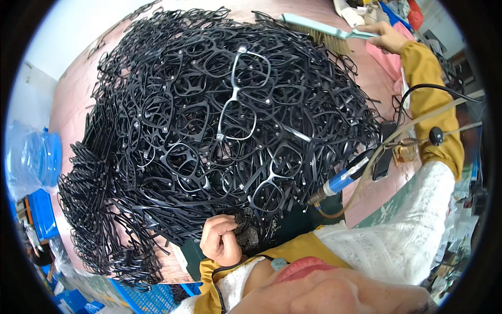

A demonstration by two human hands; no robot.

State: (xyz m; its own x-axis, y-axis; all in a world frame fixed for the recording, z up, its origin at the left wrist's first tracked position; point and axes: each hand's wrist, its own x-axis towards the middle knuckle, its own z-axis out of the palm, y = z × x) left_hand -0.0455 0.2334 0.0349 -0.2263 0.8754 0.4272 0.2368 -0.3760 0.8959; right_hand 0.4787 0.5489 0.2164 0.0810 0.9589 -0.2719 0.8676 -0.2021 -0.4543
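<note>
A big heap of black eyeglass frames (183, 99) covers most of the table in front of me. On top lie a silver-grey eyeglass frame (235, 93) and a darker one with a grey front edge (271, 179). At the far right my right hand (387, 37) is closed around the handle of a pale green bench brush (319, 27); its bristles touch the heap's far edge. Near my body, my left hand (220, 242) is curled closed beside a dark, speckled patch (249, 230). Whatever its fingers may hold is hidden.
A blue-bodied air tool (340, 182) with a hose (418, 119) rests right of the heap, under my right arm. Neatly stacked frames (86, 209) line the left edge. Pink cloth (386, 60) lies by my right wrist. A blue water jug (39, 157) stands at left.
</note>
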